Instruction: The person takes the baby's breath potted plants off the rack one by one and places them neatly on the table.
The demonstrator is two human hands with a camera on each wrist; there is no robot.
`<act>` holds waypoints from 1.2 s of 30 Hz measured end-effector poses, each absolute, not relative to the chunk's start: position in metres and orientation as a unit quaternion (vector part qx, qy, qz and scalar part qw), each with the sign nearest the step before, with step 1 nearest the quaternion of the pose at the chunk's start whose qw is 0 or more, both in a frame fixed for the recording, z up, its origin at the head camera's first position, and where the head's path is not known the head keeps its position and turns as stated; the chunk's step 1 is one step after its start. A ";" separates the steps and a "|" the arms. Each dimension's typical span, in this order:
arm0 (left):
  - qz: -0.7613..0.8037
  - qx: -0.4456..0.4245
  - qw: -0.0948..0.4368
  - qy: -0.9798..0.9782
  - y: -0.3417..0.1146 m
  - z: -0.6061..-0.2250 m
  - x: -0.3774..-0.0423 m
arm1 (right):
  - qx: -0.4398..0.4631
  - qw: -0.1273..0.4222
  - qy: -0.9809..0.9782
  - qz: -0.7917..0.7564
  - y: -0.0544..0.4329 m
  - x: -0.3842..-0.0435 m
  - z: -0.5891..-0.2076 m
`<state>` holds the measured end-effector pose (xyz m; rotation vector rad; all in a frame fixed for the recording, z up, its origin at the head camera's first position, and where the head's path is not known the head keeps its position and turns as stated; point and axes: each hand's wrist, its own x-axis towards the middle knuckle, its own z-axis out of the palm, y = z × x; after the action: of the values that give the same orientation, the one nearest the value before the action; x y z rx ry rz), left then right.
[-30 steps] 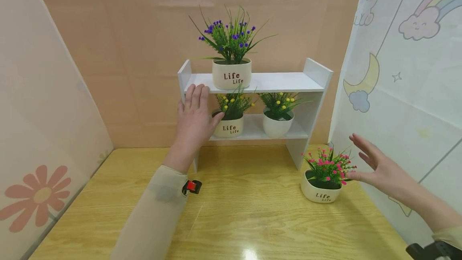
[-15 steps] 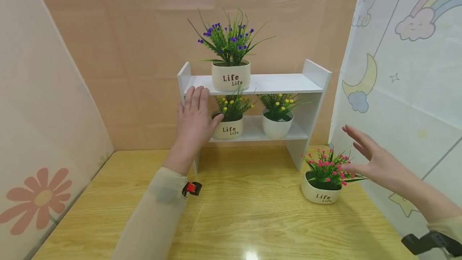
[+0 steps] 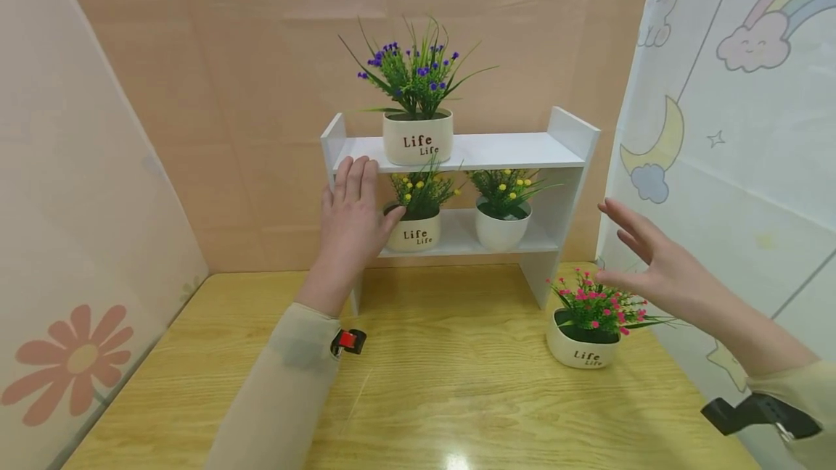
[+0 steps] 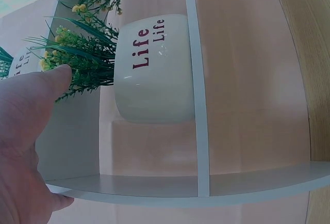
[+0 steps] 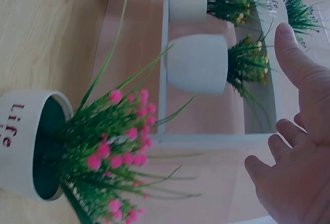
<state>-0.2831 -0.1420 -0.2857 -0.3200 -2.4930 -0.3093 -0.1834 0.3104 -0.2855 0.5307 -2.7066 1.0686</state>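
Pink-flowered "Life" pot plant [image 3: 591, 314] set upright near wooden table's [image 3: 457, 383] far right corner | probably light, stiff, slick; best taken by opposite sides | right hand [image 3: 669, 274] held nearby, nothing grasped | left hand [image 3: 353, 220] laid unclenched at white shelf's [image 3: 509, 149] upper left front corner

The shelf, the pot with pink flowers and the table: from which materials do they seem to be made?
Shelf: probably painted or laminated board, judging by its flat, smooth white panels with straight edges.
Pot with pink flowers: perhaps plastic or ceramic; its cream wall looks smooth.
Table: wood or wood-look laminate, with visible grain and a glossy reflection.
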 end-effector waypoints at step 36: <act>-0.122 -0.109 0.286 -0.944 -0.139 -0.285 -0.281 | 0.227 0.127 -0.881 0.395 0.215 -0.225 -0.198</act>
<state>-0.2812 -0.1389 -0.2851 -0.2920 -2.5239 -0.3263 -0.2254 0.2147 -0.1980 0.6606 -2.5646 1.1489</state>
